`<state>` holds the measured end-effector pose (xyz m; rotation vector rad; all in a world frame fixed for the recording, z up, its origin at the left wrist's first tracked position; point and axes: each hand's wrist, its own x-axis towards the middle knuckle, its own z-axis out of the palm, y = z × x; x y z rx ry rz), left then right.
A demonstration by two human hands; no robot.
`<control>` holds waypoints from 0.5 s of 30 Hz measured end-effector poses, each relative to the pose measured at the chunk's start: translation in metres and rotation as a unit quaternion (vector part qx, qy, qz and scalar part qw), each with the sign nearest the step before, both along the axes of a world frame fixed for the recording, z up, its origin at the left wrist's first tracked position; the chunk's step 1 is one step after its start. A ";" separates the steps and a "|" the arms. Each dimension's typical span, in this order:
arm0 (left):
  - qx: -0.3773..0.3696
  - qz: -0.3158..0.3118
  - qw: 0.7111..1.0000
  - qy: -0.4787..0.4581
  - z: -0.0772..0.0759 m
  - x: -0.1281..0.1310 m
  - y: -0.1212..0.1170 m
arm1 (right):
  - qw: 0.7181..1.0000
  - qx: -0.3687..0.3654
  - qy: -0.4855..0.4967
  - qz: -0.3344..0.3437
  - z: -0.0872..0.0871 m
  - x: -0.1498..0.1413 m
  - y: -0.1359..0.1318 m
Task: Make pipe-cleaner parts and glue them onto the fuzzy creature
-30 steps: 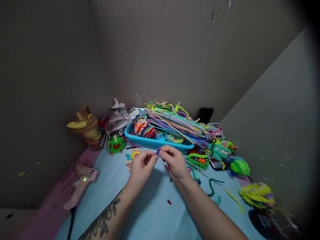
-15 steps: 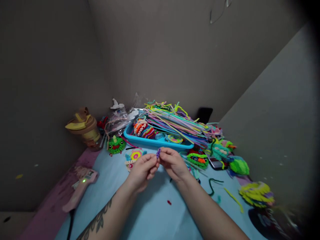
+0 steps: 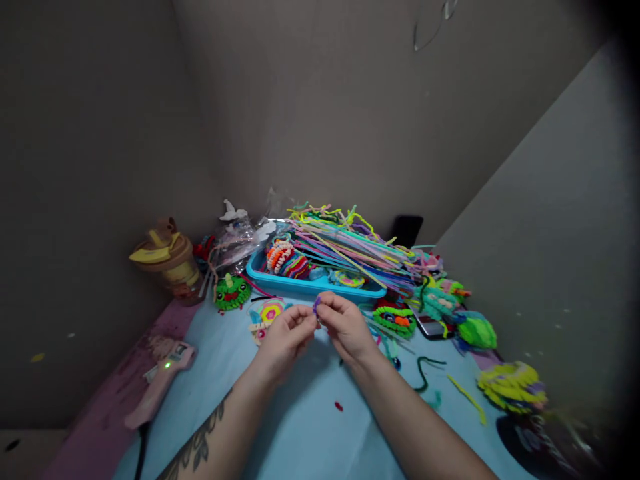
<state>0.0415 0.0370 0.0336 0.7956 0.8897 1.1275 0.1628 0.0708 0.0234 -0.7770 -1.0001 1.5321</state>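
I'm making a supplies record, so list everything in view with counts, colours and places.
Tray: one, blue, back centre
Fuzzy stems: many, mixed, heaped over tray
Striped piece: one, multicoloured, in tray
Fuzzy faces: two, green, left and right of hands
Flower piece: one, pink-yellow, by left hand
Loose strands: dark green, yellow, right
Red scrap: one, front centre
Fuzzy bundles: teal, lime, yellow, right
Cup: one, brown-yellow, back left
Corded tool: one, pink, left
Clear plastic: count unclear, back left
Black slab: one, back right
Cloth: light blue, beneath
Purple piece: one, between fingertips
Left hand, right hand: centre
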 end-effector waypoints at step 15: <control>0.107 0.109 0.972 0.180 -0.001 0.001 -0.005 | 1.000 -0.014 -0.008 0.006 0.004 -0.003 -0.003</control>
